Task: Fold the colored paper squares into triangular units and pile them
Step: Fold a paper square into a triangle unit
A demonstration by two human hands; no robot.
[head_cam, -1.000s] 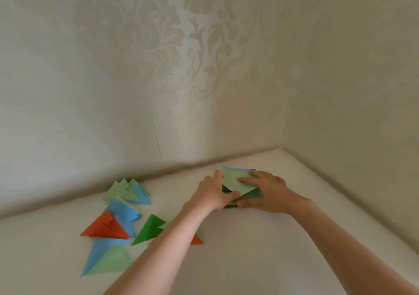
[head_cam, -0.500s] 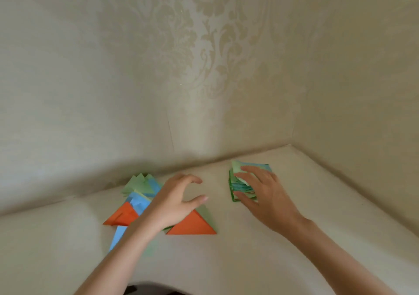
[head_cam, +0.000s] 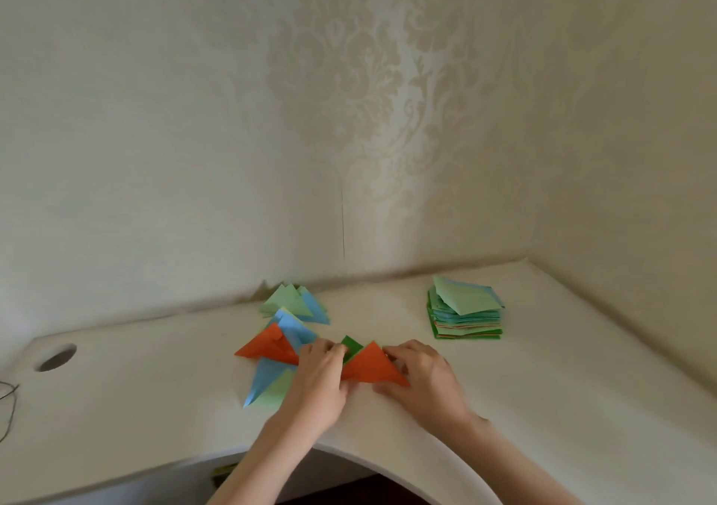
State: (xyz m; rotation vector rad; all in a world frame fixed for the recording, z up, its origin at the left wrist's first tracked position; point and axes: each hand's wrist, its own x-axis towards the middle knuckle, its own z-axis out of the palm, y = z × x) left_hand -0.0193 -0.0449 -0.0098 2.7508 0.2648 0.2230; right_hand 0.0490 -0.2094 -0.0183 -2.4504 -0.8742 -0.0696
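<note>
**A:** Where are the hands and the paper they work on?

**B:** Just below the middle of the frame, on a white desk [head_cam: 543, 407]. An orange triangle [head_cam: 370, 367] lies flat between both hands. Its long edge runs from lower left toward lower right, and its apex points up toward the wall. The left hand [head_cam: 322, 380] covers its left corner with fingers curled onto the paper; the right hand [head_cam: 423, 378] has bent fingertips pressing at the right slope. Whether either hand pinches the sheet or only presses it, I cannot tell.

**A:** What lies around it?

**B:** A dark green triangle [head_cam: 352, 345] pokes out from behind the apex. Left of the hands is a loose pile of folded triangles [head_cam: 287, 330]: orange, blue and light green, overlapping, pointing in mixed directions. In the centre right, well apart, stands a stack of paper squares [head_cam: 465, 312], mostly green, its top sheets skewed.

**A:** Any writing?

**B:** None readable. A round cable hole [head_cam: 56, 357] sits at the left edge of the desk, and patterned wallpaper [head_cam: 349, 97] fills the upper frame.
</note>
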